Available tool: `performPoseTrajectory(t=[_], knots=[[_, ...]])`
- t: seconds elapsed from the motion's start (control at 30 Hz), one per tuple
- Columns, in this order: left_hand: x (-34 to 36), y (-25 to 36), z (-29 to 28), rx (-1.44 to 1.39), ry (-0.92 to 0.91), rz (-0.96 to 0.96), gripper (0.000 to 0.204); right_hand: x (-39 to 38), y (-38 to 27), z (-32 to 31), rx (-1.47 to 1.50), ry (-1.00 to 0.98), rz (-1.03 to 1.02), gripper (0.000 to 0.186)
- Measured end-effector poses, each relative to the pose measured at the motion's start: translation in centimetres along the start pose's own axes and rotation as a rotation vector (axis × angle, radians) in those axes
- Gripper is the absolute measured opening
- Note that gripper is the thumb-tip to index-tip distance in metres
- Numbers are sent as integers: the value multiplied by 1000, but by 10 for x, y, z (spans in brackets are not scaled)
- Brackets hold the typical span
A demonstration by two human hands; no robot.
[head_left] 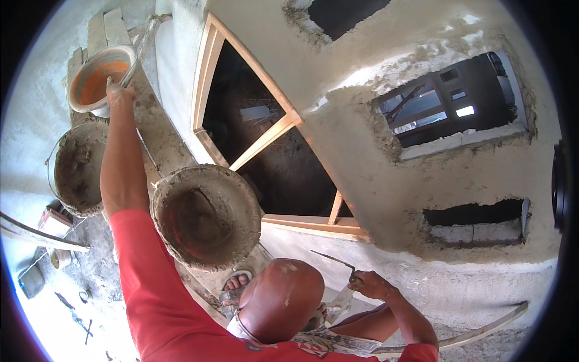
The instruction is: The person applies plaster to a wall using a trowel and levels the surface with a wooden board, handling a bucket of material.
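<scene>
At the upper left, my left arm stretches out to a pale bucket (99,108) with an orange inside. My left hand (120,92) closes on its near right rim, a finger or thumb showing on the inner side. At the lower right, my right hand (372,285) grips a trowel (333,258), its thin blade seen edge-on and pointing left, away from the wall. Between my arm and the window frame stands a mortar-caked bucket (244,226) with grey mortar low inside. Another bucket (58,175) holding mortar is partly hidden behind my left forearm.
The buckets stand along a dirty plank (151,123). A wooden window frame (259,75) with dark openings is set in the plastered wall (374,199), which has several rough-edged holes. My bent knee (283,295) and sandalled foot (235,286) are close below. A wooden pole (482,329) lies lower right.
</scene>
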State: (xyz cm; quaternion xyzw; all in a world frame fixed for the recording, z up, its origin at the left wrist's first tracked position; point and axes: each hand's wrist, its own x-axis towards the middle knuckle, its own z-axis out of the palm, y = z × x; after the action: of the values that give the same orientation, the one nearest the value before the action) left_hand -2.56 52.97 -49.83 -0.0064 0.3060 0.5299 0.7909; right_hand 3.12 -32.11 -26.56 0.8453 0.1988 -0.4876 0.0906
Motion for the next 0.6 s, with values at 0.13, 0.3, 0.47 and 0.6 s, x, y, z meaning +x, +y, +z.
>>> performPoseTrajectory(t=[0.13,0.3,0.47,0.6], knots=[[-40,-27,-8,1056,88,381,53,-3,-3,17,23,94,2,29],[-38,-35,13,39,373,34,63,0,8,39,308,88,89,19],[-14,7,-13,1322,185,284,38,11,-10,26,299,60,56,20],[-22,-16,-10,976,104,143,35,18,6,33,196,100,-48,22]])
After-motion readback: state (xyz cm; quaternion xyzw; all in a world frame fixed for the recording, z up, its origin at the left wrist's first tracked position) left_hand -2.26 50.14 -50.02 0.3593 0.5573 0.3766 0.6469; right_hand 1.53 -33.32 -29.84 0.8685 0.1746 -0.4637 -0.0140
